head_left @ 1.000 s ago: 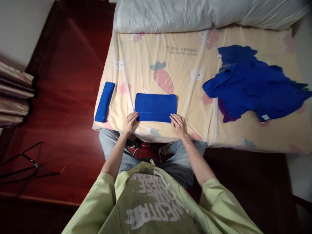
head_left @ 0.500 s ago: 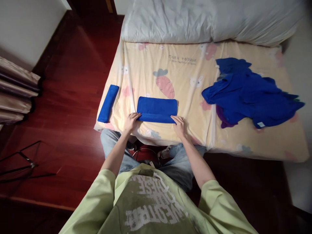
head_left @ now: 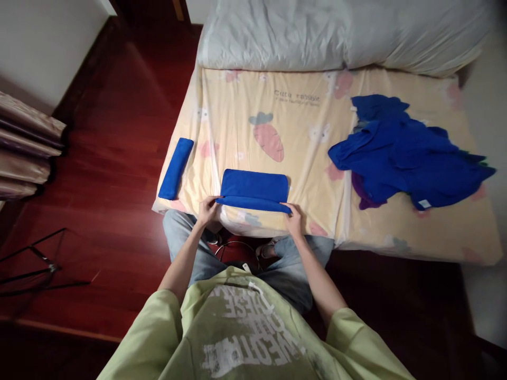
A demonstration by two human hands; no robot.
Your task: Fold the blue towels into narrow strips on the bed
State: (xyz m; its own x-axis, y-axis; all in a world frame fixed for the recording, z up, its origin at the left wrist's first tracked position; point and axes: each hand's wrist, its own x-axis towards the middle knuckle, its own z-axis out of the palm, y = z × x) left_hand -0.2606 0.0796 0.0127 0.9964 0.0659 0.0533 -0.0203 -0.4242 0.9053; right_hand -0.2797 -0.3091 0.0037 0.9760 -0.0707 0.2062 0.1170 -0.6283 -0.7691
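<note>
A blue towel (head_left: 254,184), partly folded, lies near the front edge of the bed, with a folded strip along its near side. My left hand (head_left: 208,210) pinches the left end of that strip. At the opposite end, my right hand (head_left: 293,219) grips the strip's corner between thumb and fingers. To the left rests a narrow folded blue towel (head_left: 176,168), set at a slant and apart from both hands. A loose heap of blue cloths (head_left: 404,153) is spread on the right, with a bit of purple cloth (head_left: 366,194) showing beneath.
The bed (head_left: 237,105) has a pale yellow sheet with carrot and rabbit prints. A grey-white rolled bedding bundle (head_left: 273,37) runs along its far side. Left on the dark red floor (head_left: 119,158) stands a black metal stand (head_left: 51,268), near a curtain (head_left: 27,142).
Both hands have drawn the blue towel a little toward me, its near strip now slightly lifted. The slanted folded towel and the heap have stayed in place.
</note>
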